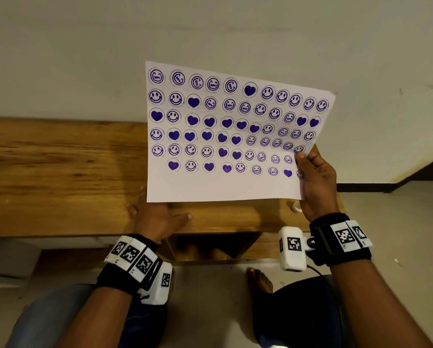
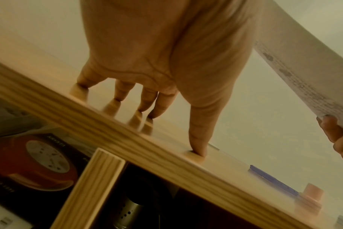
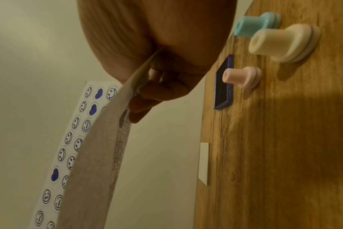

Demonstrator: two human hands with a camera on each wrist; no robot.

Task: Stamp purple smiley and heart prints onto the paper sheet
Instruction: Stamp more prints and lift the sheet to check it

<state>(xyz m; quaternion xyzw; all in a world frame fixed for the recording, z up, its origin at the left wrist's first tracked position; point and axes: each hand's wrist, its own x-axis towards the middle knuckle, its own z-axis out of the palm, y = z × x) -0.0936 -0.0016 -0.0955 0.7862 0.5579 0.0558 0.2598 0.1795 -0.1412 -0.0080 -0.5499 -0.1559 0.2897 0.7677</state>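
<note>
A white paper sheet [image 1: 225, 136] covered with several rows of purple smiley and heart prints is lifted off the wooden table [image 1: 59, 177] and tilted toward me. My right hand [image 1: 310, 177] pinches its right edge, thumb on the printed face, fingers [image 3: 159, 93] behind the sheet [image 3: 92, 162]. My left hand [image 1: 157, 217] rests on the table below the sheet, fingers [image 2: 125, 91] spread and straight, tips touching the wood. Teal [image 3: 254, 24], cream [image 3: 284, 41] and pink [image 3: 241, 77] stamps stand on the table beside a purple ink pad [image 3: 223, 83].
The table stands against a pale wall [image 1: 210, 33]. A shelf under the table top holds a clock box [image 2: 45, 161] and a metal holder [image 2: 127, 212]. A small white card [image 3: 204, 162] lies at the table's edge. A bare foot [image 1: 260, 280] and my knees are on the floor below.
</note>
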